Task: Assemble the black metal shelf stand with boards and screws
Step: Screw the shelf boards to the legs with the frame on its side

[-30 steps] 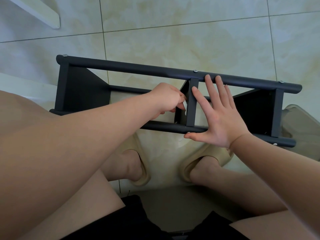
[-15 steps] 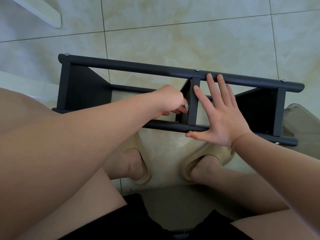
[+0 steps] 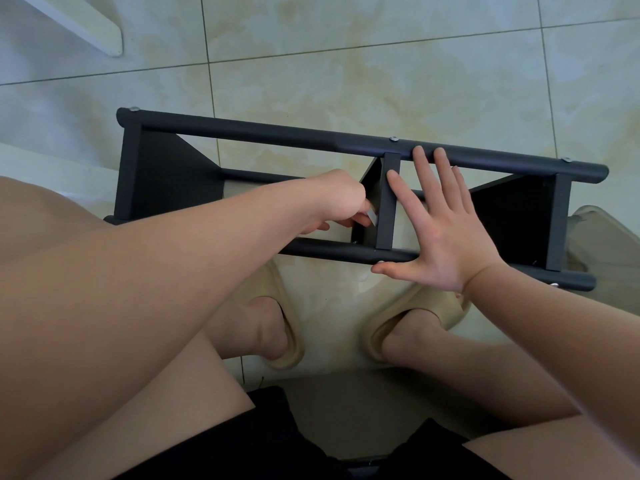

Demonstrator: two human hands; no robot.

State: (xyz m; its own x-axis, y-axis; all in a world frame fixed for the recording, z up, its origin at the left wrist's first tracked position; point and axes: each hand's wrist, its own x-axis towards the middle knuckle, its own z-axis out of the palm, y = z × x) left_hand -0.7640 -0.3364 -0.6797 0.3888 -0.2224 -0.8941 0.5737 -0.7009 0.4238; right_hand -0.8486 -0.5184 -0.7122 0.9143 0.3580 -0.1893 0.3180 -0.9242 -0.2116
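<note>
The black shelf stand (image 3: pixel 277 135) lay on its side on the tiled floor (image 3: pixel 381 74), its long axis running left to right with the right end slightly nearer. The left hand (image 3: pixel 332 199), fingers curled, pinched a small silvery piece (image 3: pixel 372 215) just beside the middle crossbar (image 3: pixel 387 202). The right hand (image 3: pixel 446 237) lay flat across the rails, fingers straight and spread apart, thumb along the near rail (image 3: pixel 329 249).

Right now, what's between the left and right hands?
The middle crossbar of the black stand, in the head view; left hand, pinching a silvery tool, and right hand flank it.
</note>
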